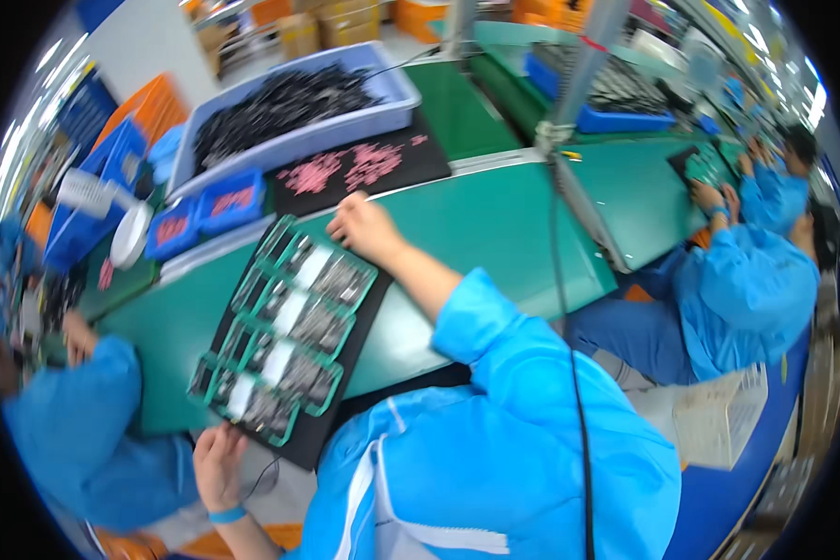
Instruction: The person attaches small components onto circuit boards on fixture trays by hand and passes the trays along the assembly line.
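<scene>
A dark board point(350, 373) lies slanted across the near edge of the green table, bearing several green plastic frames point(325, 353) joined in a row. Inside the frames sit clusters of small dark and grey parts point(338, 282) and white blocks point(289, 311). At the board's near left corner, my left hand point(218, 464) has its fingers closed at the edge, seemingly gripping it. My right hand point(366, 230) is by the far end of the frames, fingers curled together; blur hides whatever is between them.
Beyond the table stands a pale blue bin point(299, 149) of black cable-like pieces. Pink parts point(373, 163) lie on a black mat; two small blue trays point(231, 202) sit left of it. A black cable point(569, 355) hangs at the right. Co-workers sit on both sides.
</scene>
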Demonstrator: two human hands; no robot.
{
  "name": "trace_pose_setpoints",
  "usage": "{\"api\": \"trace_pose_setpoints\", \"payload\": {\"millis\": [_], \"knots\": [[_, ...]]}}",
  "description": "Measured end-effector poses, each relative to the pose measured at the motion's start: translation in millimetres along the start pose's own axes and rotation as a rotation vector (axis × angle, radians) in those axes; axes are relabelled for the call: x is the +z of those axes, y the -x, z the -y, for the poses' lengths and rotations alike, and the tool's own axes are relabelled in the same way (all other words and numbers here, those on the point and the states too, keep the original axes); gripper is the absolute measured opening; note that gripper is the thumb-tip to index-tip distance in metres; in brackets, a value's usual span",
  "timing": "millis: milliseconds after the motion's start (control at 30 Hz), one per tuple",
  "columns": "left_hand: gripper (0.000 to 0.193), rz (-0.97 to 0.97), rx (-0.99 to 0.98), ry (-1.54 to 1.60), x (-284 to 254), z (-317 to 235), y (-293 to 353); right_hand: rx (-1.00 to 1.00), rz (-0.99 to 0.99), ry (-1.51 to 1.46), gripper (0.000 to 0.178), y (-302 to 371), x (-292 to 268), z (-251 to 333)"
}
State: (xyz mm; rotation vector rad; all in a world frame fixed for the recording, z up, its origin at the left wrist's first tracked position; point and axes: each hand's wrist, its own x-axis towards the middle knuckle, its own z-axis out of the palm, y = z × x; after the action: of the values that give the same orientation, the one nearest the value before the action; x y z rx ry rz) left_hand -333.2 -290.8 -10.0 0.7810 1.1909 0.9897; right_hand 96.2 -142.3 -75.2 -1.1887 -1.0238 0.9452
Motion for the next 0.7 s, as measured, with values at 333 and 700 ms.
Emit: {"api": "trace_pose_setpoints", "payload": {"millis": [333, 700], "knots": [[0.011, 0.392, -0.299, -0.013, 85.3, 37.7, 49.2, -0.498, -0.020, 0.715, 0.006, -8.5, -43.5, 22.3], [0.010, 0.667, -0.297, -0.190, 86.6, 59.7, 36.5, -0.566, 0.156, 1.011, 0.002, -9.0, -31.3, 37.0]]}}
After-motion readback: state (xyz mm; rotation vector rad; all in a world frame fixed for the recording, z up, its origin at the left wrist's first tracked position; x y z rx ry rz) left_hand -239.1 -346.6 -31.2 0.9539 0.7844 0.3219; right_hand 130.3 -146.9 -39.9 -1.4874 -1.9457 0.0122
